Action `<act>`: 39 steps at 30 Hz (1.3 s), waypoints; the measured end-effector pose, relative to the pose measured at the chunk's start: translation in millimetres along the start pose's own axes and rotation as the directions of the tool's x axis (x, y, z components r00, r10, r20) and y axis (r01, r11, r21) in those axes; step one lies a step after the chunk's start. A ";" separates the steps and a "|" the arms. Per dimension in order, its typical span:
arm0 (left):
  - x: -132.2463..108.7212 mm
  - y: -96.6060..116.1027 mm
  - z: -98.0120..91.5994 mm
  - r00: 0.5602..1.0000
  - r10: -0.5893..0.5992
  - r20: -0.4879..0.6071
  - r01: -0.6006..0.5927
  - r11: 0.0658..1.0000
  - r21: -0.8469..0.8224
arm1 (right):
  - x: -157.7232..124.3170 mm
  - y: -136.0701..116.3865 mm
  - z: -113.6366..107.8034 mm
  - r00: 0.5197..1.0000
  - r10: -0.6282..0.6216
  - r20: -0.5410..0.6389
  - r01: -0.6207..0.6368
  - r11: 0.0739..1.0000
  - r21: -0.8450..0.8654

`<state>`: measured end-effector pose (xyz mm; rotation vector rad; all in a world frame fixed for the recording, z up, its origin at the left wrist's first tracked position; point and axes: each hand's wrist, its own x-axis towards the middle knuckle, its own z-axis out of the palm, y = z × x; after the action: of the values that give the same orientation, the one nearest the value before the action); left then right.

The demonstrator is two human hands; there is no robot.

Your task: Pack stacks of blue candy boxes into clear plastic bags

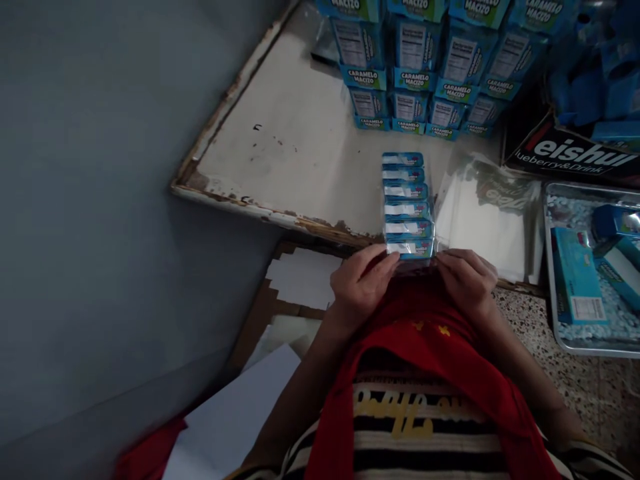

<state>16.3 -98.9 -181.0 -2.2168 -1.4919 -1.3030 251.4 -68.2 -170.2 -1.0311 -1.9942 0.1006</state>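
A row of several small blue boxes (407, 211) lies in a clear plastic wrapper on the white worn table (295, 153), reaching to its front edge. My left hand (361, 277) pinches the wrapper at the near left corner, thumb and fingers together. At the near right corner, the fingers of my right hand (467, 277) are closed on the wrapper's edge. Just right of the row lie flat clear plastic bags (487, 213).
Stacked blue candy packs (413, 80) stand at the back. A black carton (575, 150) of blue items is at the right, with a metal tray (555, 330) of blue boxes and pale pieces before it. A wall (90, 200) runs along the left.
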 end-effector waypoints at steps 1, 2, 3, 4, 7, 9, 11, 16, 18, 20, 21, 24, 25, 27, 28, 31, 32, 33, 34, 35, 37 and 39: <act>0.4 0.0 0.3 1.000 0.025 -0.016 -0.024 1.000 0.015 | 1.7 -0.1 -2.5 0.999 -0.038 0.016 0.039 0.999 -0.031; 0.6 1.1 0.5 0.999 0.040 -0.036 -0.038 0.999 0.036 | 2.7 -0.8 -4.8 0.997 -0.073 0.035 0.075 0.995 -0.064; 0.5 3.0 0.2 0.997 0.056 -0.053 -0.053 0.997 0.056 | 2.9 -2.0 -6.9 0.993 -0.104 0.049 0.108 0.989 -0.098; 0.0 5.8 -0.9 0.995 0.073 -0.065 -0.068 0.995 0.073 | 2.5 -3.9 -9.0 0.990 -0.130 0.052 0.136 0.983 -0.127; -5.2 14.0 -10.2 0.985 0.163 -0.053 -0.159 0.985 0.071 | -0.5 -11.5 -17.4 0.981 -0.174 0.080 0.183 0.975 -0.123; -10.3 11.8 -17.8 0.962 0.272 0.003 -0.272 0.962 -0.008 | -0.5 -14.5 -23.7 0.982 -0.148 0.117 0.153 0.988 -0.034; -9.7 -3.1 -18.6 0.960 0.278 -0.013 -0.278 0.956 -0.097 | 5.8 -10.3 -25.3 0.994 -0.008 0.110 0.000 0.997 0.075; 46.3 -87.3 43.6 0.732 -0.675 -0.094 0.529 0.650 -0.546 | 60.9 48.4 25.6 0.803 0.595 0.037 -0.525 0.675 0.518; 78.3 -120.4 81.7 0.678 -0.689 0.257 0.638 0.377 -0.671 | 90.5 79.9 60.8 0.739 0.637 0.218 -0.595 0.467 0.654; 101.4 -142.1 112.3 0.664 -0.537 0.521 0.698 0.195 -0.689 | 114.7 103.6 90.6 0.701 0.617 0.357 -0.651 0.349 0.674; 108.0 -148.1 123.2 0.662 -0.470 0.584 0.708 0.138 -0.692 | 123.3 110.7 101.6 0.693 0.594 0.407 -0.667 0.315 0.676; 111.2 -150.9 139.7 0.675 -0.426 0.602 0.663 -0.006 -0.748 | 134.7 113.5 120.2 0.691 0.527 0.494 -0.673 0.220 0.707; 109.4 -148.6 141.5 0.671 -0.449 0.590 0.635 -0.064 -0.770 | 135.5 109.9 123.3 0.691 0.526 0.496 -0.658 0.172 0.733; 105.9 -142.2 142.7 0.641 -0.503 0.579 0.579 -0.179 -0.796 | 136.3 100.1 128.2 0.682 0.568 0.461 -0.603 0.081 0.793; 105.0 -138.9 142.7 0.621 -0.527 0.581 0.557 -0.225 -0.800 | 136.9 95.4 130.7 0.667 0.605 0.435 -0.574 0.046 0.817; 104.9 -131.6 142.4 0.581 -0.549 0.601 0.532 -0.302 -0.791 | 139.8 86.0 138.9 0.606 0.683 0.407 -0.540 -0.022 0.841; 105.3 -130.4 142.4 0.578 -0.550 0.603 0.532 -0.306 -0.789 | 140.7 84.6 141.6 0.592 0.697 0.405 -0.535 -0.036 0.844; 105.7 -129.6 142.5 0.576 -0.553 0.602 0.532 -0.306 -0.790 | 141.5 83.9 144.1 0.583 0.708 0.399 -0.526 -0.046 0.849; 106.1 -129.5 142.7 0.573 -0.557 0.601 0.533 -0.304 -0.790 | 142.0 83.7 146.2 0.578 0.717 0.390 -0.513 -0.052 0.857; 106.4 -129.8 143.2 0.568 -0.563 0.601 0.536 -0.302 -0.789 | 142.2 83.8 147.8 0.576 0.725 0.378 -0.500 -0.053 0.864; 106.9 -131.7 144.7 0.555 -0.572 0.604 0.552 -0.291 -0.782 | 142.2 84.3 149.7 0.567 0.742 0.358 -0.490 -0.047 0.871; 107.0 -134.7 146.8 0.543 -0.571 0.615 0.579 -0.275 -0.767 | 141.7 84.7 149.9 0.550 0.753 0.361 -0.506 -0.044 0.862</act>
<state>1.9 120.6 -233.3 -1.5402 -2.2040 -3.6298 155.5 129.9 -206.0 -0.9643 -0.6614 1.4542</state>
